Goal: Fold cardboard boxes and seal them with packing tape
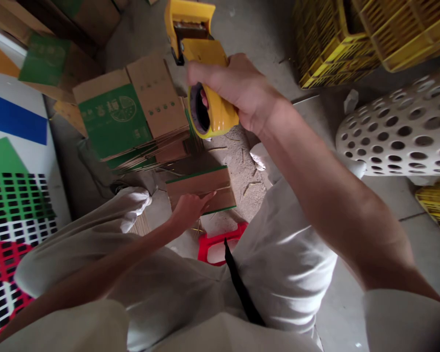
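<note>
Far left of the folded carton (205,188) lies one panel (14,195) with green, red and white grids. Beyond the carton, one stack of flat cartons (132,117) rests on the floor. The left hand (186,211) rests open, fingertips on the carton, brown with green edges, lying flat just above one red stool (220,244). High over it, the right hand (242,90) has its grip closed around one yellow tape dispenser (198,49). Well right sit one white perforated drum (399,137) and at least three yellow crates (337,44).

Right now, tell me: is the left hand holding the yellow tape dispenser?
No, the right hand grips the tape dispenser; the left hand rests on a flat carton.
</note>
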Tool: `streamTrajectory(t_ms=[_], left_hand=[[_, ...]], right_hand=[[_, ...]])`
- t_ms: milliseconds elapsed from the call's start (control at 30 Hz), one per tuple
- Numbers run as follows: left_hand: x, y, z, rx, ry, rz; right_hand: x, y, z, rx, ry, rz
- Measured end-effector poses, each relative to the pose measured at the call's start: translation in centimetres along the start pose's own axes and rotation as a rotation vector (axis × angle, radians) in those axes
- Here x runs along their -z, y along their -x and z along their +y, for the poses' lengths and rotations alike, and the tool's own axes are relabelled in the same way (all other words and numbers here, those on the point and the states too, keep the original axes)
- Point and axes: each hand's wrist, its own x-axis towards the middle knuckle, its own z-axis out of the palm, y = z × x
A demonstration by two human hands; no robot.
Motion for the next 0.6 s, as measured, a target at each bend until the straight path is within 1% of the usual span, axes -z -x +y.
streamTrajectory(t_ms=[100,200,300,400,600], left_hand=[[-0.4,-0.3,0.0,-0.014,0.007,0.017],[-0.6,-0.3,0.0,-0.024,0.006,0.031],[-0.4,-0.3,0.1,-0.025,-0.003,0.047],[-0.1,-0.4,0.4,-0.040,-0.014,0.058],[-0.1,-0.7,1.5,-0.079,0.004,0.082]], right_hand=[[-0.1,0.0,0.1,0.031,-0.012,-0.026],[-0.2,0.1,0.1,0.034,-0.007,-0.017],[-0.4,-0.1,0.2,0.015,0.003,-0.026],[-0.5,-0.3,0.3,0.026,0.007,-0.053],[-0.6,-0.3,0.2,0.013,0.001,-0.037]])
